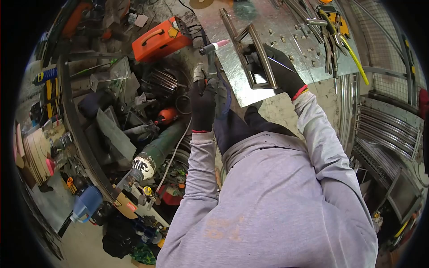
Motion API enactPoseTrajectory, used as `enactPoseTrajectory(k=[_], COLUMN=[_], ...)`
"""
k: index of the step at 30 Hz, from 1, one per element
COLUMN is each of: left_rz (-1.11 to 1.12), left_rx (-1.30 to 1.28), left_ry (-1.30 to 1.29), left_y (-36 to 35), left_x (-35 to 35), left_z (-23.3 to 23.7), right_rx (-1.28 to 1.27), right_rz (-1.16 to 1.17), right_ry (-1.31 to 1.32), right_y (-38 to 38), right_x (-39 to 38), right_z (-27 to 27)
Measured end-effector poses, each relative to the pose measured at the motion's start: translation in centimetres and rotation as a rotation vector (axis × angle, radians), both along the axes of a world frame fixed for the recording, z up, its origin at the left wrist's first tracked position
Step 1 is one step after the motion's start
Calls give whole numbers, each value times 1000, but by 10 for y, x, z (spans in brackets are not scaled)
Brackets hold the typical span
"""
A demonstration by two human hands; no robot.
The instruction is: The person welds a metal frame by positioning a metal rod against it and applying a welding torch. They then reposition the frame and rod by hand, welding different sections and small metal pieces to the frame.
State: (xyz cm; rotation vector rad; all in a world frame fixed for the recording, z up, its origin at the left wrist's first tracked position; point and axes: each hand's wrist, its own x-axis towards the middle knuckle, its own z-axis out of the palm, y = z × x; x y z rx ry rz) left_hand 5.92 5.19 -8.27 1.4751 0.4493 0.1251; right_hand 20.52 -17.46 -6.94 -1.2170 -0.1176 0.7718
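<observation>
My left hand point(203, 106), in a black glove with a red cuff, is closed around the lower handle of a TIG torch point(211, 62). The torch stands up from the fist, its pink nozzle point(220, 44) pointing right at the table's edge. My right hand point(282, 69), gloved alike, grips the near bar of a rectangular metal tube frame point(267, 67) over the steel table. Part of this hand shows through the frame's opening; the bar hides some fingers. A thin metal rod point(281, 64) slants across the back of the right glove.
The steel table point(241, 91) carries small metal pieces, pliers-like tools and a yellow-handled tool point(355, 60) at its right. An orange welding machine point(161, 39) sits at upper left. A green gas cylinder point(163, 143) lies by my left arm amid scrap. Metal tubes point(386, 129) are racked at right.
</observation>
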Motion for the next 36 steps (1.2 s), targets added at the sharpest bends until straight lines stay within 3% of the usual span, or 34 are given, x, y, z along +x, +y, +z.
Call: enactPoseTrajectory(k=[2,5,16,25,31,36], left_rz=[25,23,16,-15,37,37], left_rx=[26,-106,-222,-343,-232,-299], left_ry=[-41,115,262,253,213,225], left_y=[-3,0,-14,-6,-5,-4], left_x=[4,-1,3,1,4,5], left_z=[-5,-18,17,4,5,5], right_rx=[-16,-41,-50,-79,-92,-54], right_rz=[-10,-21,-43,-55,-45,-45], right_ry=[-21,-14,-49,-35,-69,-79], right_y=[1,0,6,7,7,7], right_x=[-1,-2,-7,-7,-8,-8], right_z=[-1,0,12,12,11,15])
